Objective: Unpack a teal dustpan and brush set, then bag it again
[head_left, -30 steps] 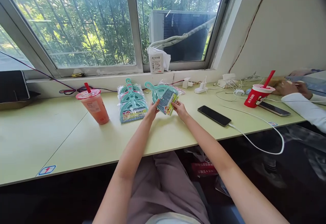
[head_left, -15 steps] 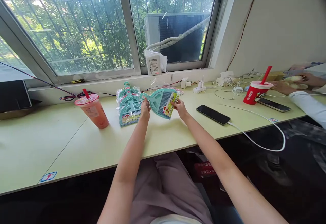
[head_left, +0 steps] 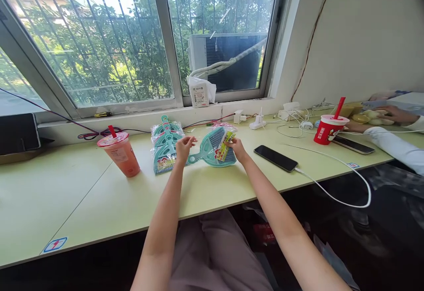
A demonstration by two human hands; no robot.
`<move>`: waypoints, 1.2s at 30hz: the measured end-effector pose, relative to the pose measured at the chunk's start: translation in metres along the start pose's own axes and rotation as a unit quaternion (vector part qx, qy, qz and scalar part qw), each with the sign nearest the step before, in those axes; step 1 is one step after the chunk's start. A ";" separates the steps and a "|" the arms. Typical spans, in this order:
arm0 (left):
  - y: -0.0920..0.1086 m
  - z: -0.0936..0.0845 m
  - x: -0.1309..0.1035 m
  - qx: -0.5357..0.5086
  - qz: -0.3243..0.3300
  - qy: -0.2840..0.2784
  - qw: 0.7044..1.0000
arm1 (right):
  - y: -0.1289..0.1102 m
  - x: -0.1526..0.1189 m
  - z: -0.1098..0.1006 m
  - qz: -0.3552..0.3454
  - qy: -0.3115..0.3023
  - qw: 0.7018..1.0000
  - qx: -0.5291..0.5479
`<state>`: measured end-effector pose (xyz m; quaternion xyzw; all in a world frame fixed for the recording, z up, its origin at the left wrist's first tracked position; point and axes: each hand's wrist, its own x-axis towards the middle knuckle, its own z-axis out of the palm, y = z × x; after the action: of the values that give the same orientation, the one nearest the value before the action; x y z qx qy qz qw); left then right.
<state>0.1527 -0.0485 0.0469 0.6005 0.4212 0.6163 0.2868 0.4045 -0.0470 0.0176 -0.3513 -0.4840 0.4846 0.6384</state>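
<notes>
While the right hand [head_left: 236, 146] pinches the brush-side edge of a teal dustpan [head_left: 206, 153] in the head view, the left hand [head_left: 185, 147] is lifted beside its handle, fingers curled with the tips near the thumb; I cannot tell whether they press together or hold a bit of clear film. The dustpan is over the middle of the pale green counter [head_left: 99, 220], its handle pointing left, and a blue-grey brush [head_left: 217, 136] with a yellow label [head_left: 225, 150] lies within its pan. Whether it rests on the surface is unclear.

Just left of it, overlapping packaged dustpans [head_left: 161, 153] lie in shiny clear wrapping. Further left stands a pink drink [head_left: 121, 158] with a red straw. To the right, a black phone [head_left: 275, 157] is plugged into a white cable [head_left: 331, 195] that loops past the edge. Beyond it, a red cup [head_left: 326, 133] stands beside a second phone [head_left: 353, 145], near another person's white sleeve [head_left: 389, 143]. A white box [head_left: 199, 96] sits on the windowsill [head_left: 145, 118].
</notes>
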 end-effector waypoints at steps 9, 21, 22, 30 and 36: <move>0.016 0.001 -0.007 -0.060 -0.020 -0.074 0.995 | -0.007 0.000 -0.013 -0.003 0.009 1.000 0.020; -0.003 -0.010 0.007 -0.131 -0.050 0.194 0.971 | -0.007 0.004 -0.020 -0.015 0.026 0.999 0.019; -0.005 -0.018 0.011 -0.135 -0.054 0.241 0.960 | -0.005 0.007 -0.023 -0.021 0.054 0.998 0.033; -0.004 -0.049 0.021 -0.140 -0.029 0.408 0.902 | 0.006 0.014 -0.036 -0.046 0.194 0.969 0.148; -0.006 -0.056 0.012 0.039 0.049 0.518 0.853 | 0.015 0.016 -0.034 -0.037 0.195 0.967 0.160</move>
<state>0.0950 -0.0455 0.0524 0.2250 0.5027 0.8342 -0.0267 0.4341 -0.0271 -0.0010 -0.3140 -0.2792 0.4535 0.7860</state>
